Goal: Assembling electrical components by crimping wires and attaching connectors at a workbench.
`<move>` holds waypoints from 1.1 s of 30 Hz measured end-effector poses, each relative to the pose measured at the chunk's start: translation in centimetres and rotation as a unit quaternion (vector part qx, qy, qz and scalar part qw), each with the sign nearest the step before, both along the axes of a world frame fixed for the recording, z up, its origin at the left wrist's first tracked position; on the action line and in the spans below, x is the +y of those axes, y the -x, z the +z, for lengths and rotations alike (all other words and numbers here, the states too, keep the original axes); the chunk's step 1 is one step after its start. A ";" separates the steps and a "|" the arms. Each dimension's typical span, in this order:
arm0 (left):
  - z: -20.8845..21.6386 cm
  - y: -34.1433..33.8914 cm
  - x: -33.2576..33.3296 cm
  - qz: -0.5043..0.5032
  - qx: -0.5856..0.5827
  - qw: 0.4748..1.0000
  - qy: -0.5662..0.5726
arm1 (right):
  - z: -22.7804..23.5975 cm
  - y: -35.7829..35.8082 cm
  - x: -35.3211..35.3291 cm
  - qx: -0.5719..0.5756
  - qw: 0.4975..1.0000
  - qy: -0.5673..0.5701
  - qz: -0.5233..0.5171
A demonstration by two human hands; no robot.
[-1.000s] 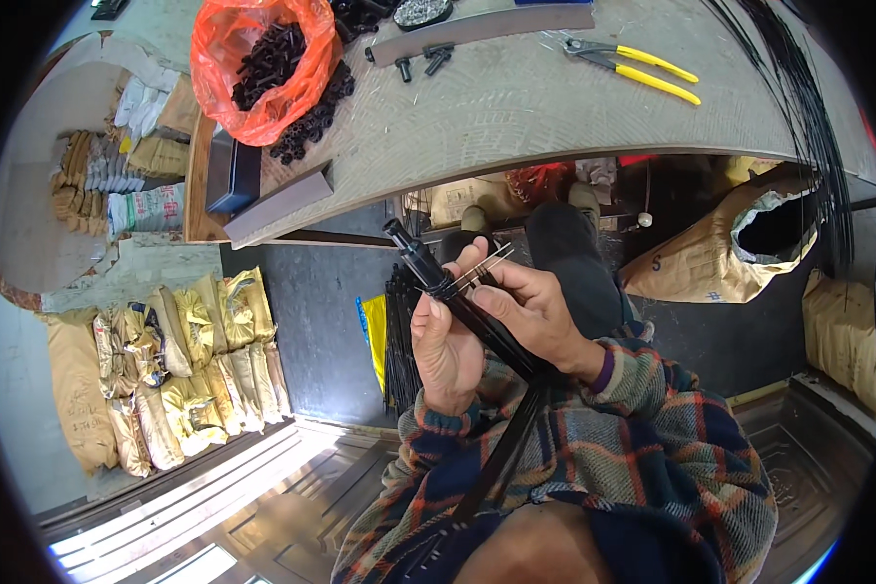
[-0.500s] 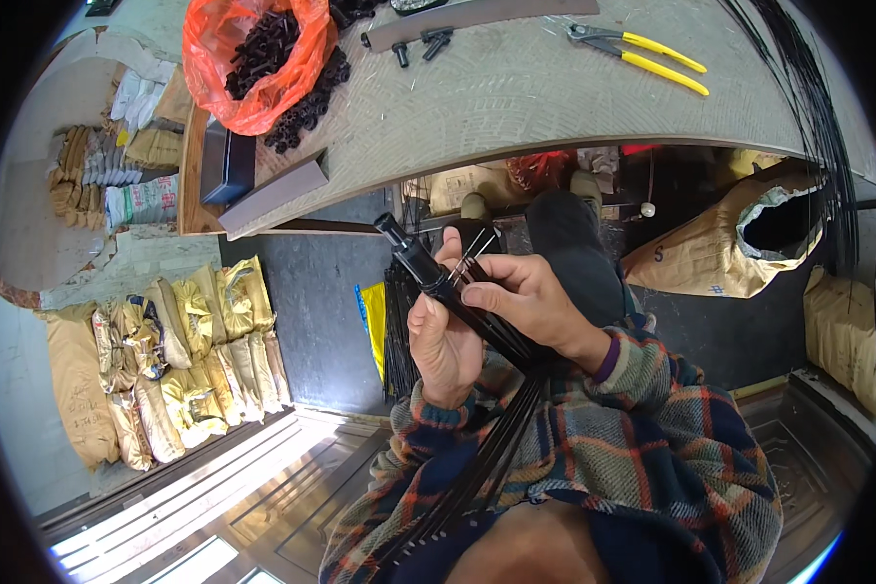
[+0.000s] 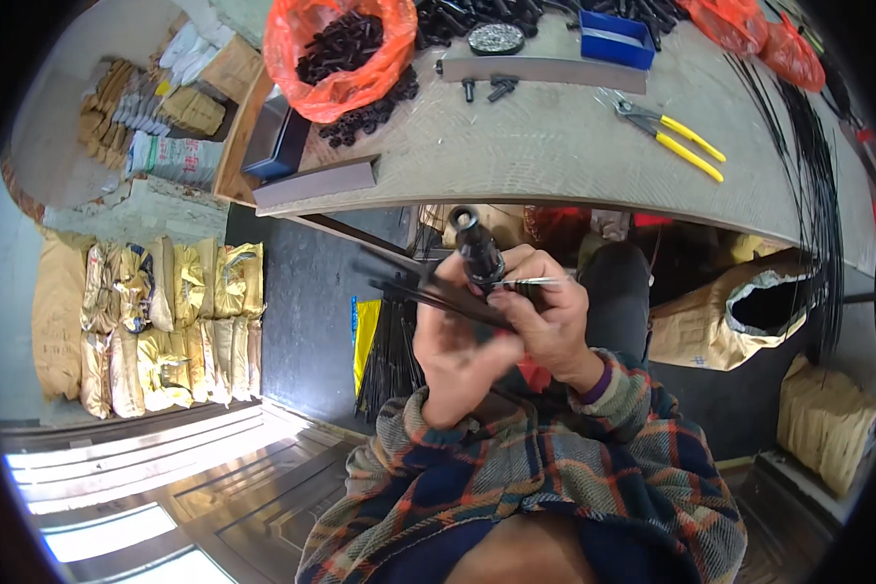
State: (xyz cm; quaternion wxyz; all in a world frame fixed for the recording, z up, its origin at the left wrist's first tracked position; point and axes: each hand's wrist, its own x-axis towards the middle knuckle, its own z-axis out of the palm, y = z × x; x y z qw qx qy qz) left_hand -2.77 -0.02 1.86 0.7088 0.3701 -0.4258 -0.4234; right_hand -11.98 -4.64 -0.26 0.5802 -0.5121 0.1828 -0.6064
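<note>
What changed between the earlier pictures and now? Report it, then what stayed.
The black tube tipped from pointing up-left to turn its open end toward the camera. The black strands, which ran downward, now stick out leftward. The left hand turned and is blurred; its grip is unclear. The right hand keeps hold at the tube's base. The cutters and red bag stay on the table; only the view shifted.

So from my end I've got a black tube (image 3: 481, 255), round and stepped with collars, standing nearly upright with its top tipped a bit left and the hollow mouth showing. Some long, thin black rods (image 3: 448, 300) fan out to the left of the tube's lower end, too smeared for me to count. Few skinny pale wires (image 3: 530, 282) poke out sideways, just right of the tube's lower part.
</note>
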 end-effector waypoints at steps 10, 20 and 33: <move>-0.9 -1.1 -0.8 0.113 0.017 0.992 -0.051 | -1.3 -2.1 0.5 0.081 0.994 -0.054 -0.039; -2.3 -3.4 -0.5 0.121 0.106 0.986 -0.032 | -1.4 -2.6 0.1 0.129 0.991 0.004 -0.030; -3.1 -2.7 0.1 0.155 -0.012 0.988 -0.013 | -1.8 -3.2 0.1 0.138 0.989 -0.036 0.034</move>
